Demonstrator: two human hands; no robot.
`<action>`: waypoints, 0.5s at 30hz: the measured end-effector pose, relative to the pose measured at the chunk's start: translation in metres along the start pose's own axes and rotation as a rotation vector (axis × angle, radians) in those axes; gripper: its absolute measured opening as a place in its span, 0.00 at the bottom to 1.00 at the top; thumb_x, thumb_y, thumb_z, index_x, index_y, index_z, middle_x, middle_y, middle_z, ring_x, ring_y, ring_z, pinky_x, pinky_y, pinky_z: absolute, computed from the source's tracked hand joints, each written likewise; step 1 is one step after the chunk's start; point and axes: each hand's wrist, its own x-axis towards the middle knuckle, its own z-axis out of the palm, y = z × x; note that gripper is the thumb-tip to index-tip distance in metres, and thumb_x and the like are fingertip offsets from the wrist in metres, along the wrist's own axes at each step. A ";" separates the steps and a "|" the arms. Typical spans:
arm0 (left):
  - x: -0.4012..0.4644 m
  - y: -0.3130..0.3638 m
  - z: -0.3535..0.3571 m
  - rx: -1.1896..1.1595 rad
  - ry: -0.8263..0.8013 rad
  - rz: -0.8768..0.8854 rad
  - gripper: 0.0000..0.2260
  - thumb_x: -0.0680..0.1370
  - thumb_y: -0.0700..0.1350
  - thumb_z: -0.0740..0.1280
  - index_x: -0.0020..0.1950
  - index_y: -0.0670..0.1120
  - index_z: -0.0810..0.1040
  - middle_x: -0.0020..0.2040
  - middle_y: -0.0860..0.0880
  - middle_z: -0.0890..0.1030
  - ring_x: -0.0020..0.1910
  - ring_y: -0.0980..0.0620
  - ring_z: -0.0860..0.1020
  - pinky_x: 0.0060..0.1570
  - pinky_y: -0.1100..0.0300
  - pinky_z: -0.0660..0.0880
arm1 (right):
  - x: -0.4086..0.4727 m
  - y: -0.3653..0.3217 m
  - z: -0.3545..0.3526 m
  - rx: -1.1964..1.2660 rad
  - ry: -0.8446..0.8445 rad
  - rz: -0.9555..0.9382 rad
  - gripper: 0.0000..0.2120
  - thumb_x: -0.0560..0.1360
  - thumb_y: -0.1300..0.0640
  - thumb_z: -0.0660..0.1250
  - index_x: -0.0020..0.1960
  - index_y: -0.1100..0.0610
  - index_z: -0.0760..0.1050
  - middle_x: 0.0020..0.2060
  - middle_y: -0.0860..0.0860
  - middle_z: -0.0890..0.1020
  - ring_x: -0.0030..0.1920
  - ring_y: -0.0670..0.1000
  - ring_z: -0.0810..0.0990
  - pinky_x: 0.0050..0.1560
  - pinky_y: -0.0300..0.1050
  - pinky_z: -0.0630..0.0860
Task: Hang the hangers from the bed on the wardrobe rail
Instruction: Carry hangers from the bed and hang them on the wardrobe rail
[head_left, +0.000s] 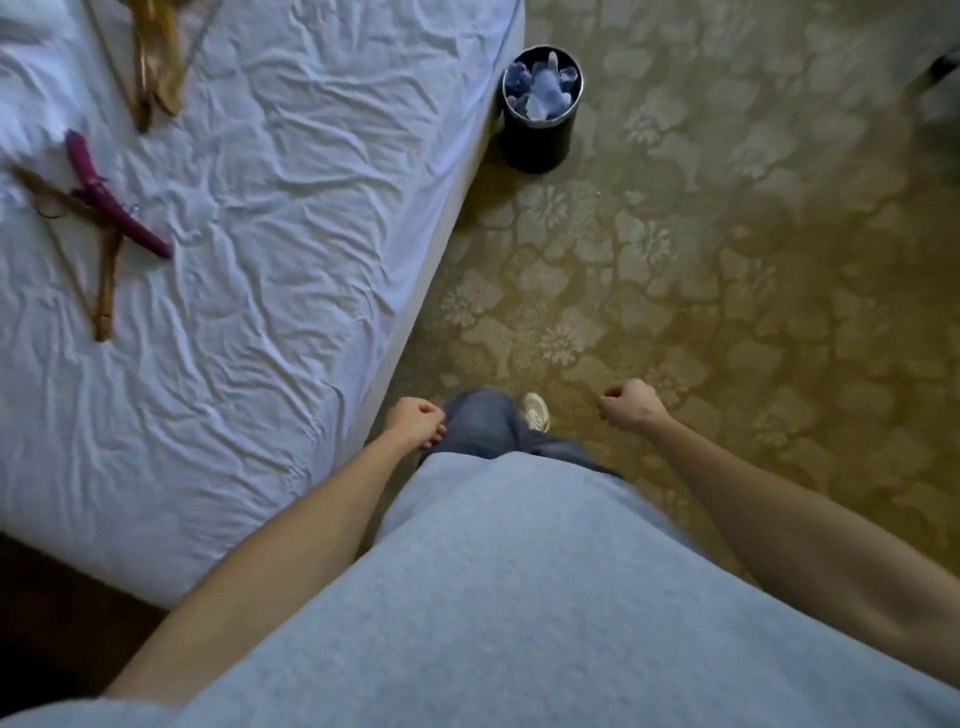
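Hangers lie on a bed covered by a wrinkled white sheet (270, 218), all toward its far left side. A curved magenta-purple hanger (111, 200) crosses over a slim brown wooden hanger (106, 283) near the left edge, and a blurred bundle of golden-brown wooden hangers (156, 57) sits at the top edge. Both hands hang low beside the bed's near right edge, well apart from every hanger. The left hand (415, 421) and the right hand (631, 404) are each curled into a loose fist, holding nothing. A round black waste bin (540, 135) stands on patterned carpet.
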 end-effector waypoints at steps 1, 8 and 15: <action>0.006 0.006 -0.010 -0.019 0.010 -0.026 0.09 0.81 0.40 0.65 0.45 0.42 0.82 0.40 0.45 0.84 0.33 0.52 0.80 0.32 0.61 0.76 | 0.012 -0.028 -0.013 -0.011 0.001 -0.044 0.12 0.77 0.58 0.64 0.45 0.64 0.83 0.41 0.58 0.86 0.43 0.57 0.85 0.46 0.51 0.81; 0.069 0.045 -0.058 -0.190 0.029 -0.170 0.08 0.81 0.40 0.65 0.50 0.39 0.84 0.44 0.43 0.85 0.39 0.47 0.82 0.42 0.53 0.81 | 0.107 -0.206 -0.071 -0.124 -0.082 -0.261 0.11 0.75 0.58 0.65 0.48 0.62 0.84 0.42 0.58 0.87 0.37 0.52 0.83 0.45 0.50 0.83; 0.153 0.148 -0.126 -0.201 -0.009 -0.193 0.11 0.81 0.39 0.64 0.41 0.42 0.82 0.32 0.49 0.79 0.29 0.54 0.76 0.26 0.67 0.71 | 0.200 -0.322 -0.154 -0.298 -0.104 -0.237 0.09 0.75 0.58 0.66 0.45 0.59 0.84 0.42 0.56 0.86 0.44 0.57 0.85 0.48 0.52 0.83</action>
